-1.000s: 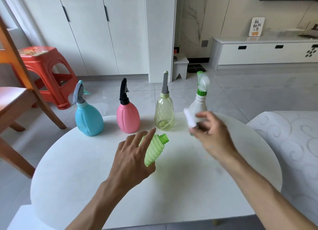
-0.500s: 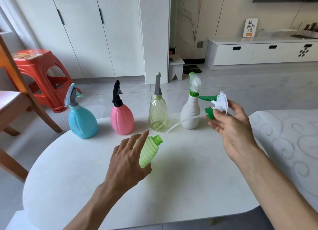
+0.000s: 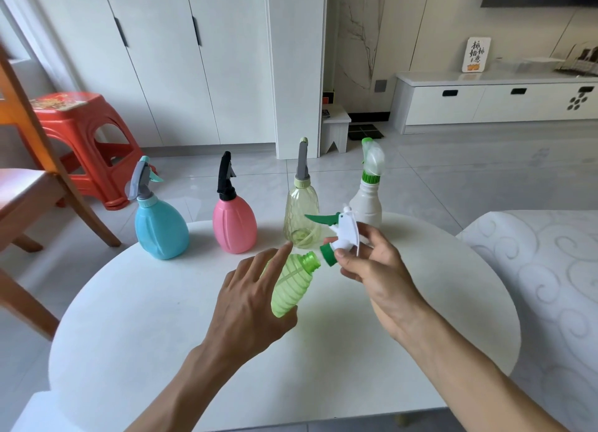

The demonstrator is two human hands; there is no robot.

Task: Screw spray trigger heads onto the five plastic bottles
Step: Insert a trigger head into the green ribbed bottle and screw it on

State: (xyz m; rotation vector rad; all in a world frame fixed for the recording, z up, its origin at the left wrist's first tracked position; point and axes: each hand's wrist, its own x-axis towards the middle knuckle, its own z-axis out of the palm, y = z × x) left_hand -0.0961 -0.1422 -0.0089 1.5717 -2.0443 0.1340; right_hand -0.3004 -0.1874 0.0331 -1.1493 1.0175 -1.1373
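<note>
White plaque [image 3: 476, 55] on the low cabinet [image 3: 492, 100] — black Chinese characters, too small to read

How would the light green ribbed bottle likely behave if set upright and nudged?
The light green bottle looks empty and translucent, so probably light and easily tipped. Its ribbed plastic wall likely flexes under the left hand. Laid down, its rounded body would probably roll.

Bottles: five in total, namely blue bottle [image 3: 160, 229], pink bottle [image 3: 234, 223], clear yellowish bottle [image 3: 301, 217], white bottle [image 3: 366, 206], green bottle [image 3: 291, 286]. Trigger heads: five; four are fitted, one loose white-and-green trigger head [image 3: 339, 231]. Hands: two; table [image 3: 129, 318]: one; red stool [image 3: 81, 134]: one.
</note>
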